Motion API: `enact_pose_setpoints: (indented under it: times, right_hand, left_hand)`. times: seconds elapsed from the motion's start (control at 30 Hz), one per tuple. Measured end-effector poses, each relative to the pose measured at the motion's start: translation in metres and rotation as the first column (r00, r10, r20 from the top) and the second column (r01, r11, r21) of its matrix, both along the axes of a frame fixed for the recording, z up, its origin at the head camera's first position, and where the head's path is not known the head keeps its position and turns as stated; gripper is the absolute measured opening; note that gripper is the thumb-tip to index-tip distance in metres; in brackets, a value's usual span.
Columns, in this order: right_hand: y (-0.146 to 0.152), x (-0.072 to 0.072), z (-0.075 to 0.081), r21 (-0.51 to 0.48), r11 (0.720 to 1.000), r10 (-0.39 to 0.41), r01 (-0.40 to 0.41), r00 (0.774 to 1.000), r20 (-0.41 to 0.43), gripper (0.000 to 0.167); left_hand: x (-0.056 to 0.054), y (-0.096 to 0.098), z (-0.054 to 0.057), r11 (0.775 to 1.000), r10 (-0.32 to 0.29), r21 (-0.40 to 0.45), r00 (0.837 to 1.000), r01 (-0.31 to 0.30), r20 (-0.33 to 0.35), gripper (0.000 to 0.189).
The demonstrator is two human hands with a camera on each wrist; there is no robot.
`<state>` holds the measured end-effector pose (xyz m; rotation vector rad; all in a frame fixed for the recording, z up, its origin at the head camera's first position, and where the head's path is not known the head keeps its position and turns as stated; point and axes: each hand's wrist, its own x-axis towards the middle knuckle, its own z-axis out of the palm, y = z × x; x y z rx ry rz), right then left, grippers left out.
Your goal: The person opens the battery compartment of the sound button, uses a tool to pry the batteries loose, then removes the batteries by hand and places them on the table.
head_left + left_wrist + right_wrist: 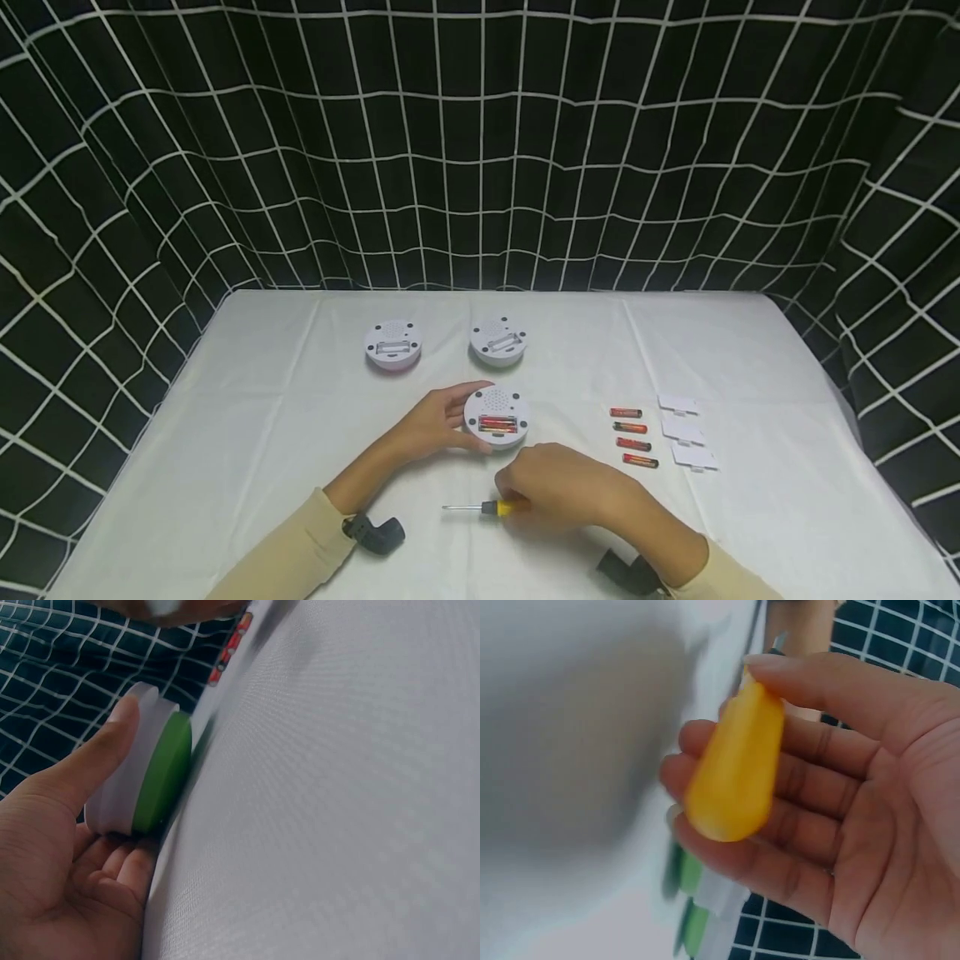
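Note:
A round white device [496, 402] lies on the table with its underside up, two red batteries [498, 425] in its compartment. Its other face is green, seen in the left wrist view. My left hand [438, 422] grips its side, thumb [124, 724] on the near edge and fingers around the far edge. Between the thumb and fingers of my right hand [566, 483] is a screwdriver with a yellow handle [739, 769]. Its metal shaft [461, 507] points left, low over the table in front of the device.
Two similar devices, one left [393, 343] and one right [498, 341], sit farther back with uncovered compartments. To the right, several red batteries [633, 443] lie in a column beside three white covers [682, 430]. A black curtain with white grid lines [480, 150] surrounds the white table [300, 517].

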<state>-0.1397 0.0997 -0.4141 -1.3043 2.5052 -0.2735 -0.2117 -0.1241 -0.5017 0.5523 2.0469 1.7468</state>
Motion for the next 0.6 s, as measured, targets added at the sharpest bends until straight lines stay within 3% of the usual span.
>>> enact_pose_setpoints:
  times: [0.17,0.4,0.6]
  right_hand:
    - [0.006,-0.005,0.01,-0.063,0.998,-0.003,0.002,1.0,-0.006,0.015]
    - [0.017,-0.014,0.024,-0.16,0.985,-0.057,0.068,0.996,0.073,0.009]
    - [0.029,-0.021,0.031,-0.236,0.968,-0.076,0.089,0.995,0.061,0.013]
  left_hand:
    - [0.0,0.0,-0.001,1.0,-0.001,0.004,1.0,0.001,-0.008,0.093]
    - [-0.001,-0.001,0.0,1.0,-0.01,0.009,1.0,0.01,-0.01,0.093]
    - [0.0,-0.001,0.001,1.0,-0.017,0.023,1.0,0.017,0.01,0.092]
